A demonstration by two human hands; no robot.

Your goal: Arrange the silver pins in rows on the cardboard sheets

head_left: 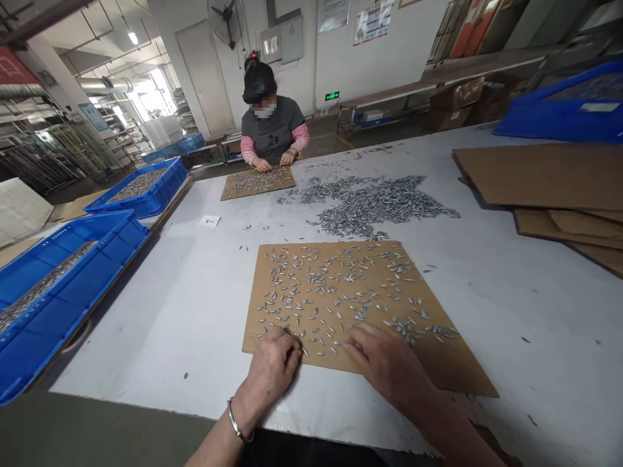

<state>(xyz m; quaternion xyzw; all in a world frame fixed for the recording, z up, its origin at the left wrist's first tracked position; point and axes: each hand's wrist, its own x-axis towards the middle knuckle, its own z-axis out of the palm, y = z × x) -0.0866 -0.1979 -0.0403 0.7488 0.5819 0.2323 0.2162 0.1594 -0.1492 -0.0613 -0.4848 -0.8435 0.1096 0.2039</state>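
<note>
Small grey, spindle-shaped metal pieces (pixel 316 280) lie scattered over a flat brown cardboard sheet (pixel 457 363) in front of me. My left hand (pixel 273 358), a silver bangle on its wrist, rests at the sheet's near left edge. Its fingers are curled together, and whatever lies between them is hidden. Over the near middle of the sheet is my right hand (pixel 382 355), thumb and forefinger drawn together close to a few pieces. Whether a piece sits in that pinch is too small to tell. A denser cluster of pieces (pixel 406 329) lies just beyond the right hand.
A large heap of the same pieces (pixel 379 204) spreads beyond my sheet. Across the white table (pixel 195 279), a co-worker (pixel 272 126) handles pieces on another cardboard sheet (pixel 233 191). Blue crates (pixel 111 250) stand left; stacked cardboard (pixel 545 172) and a blue bin (pixel 559 113) sit right.
</note>
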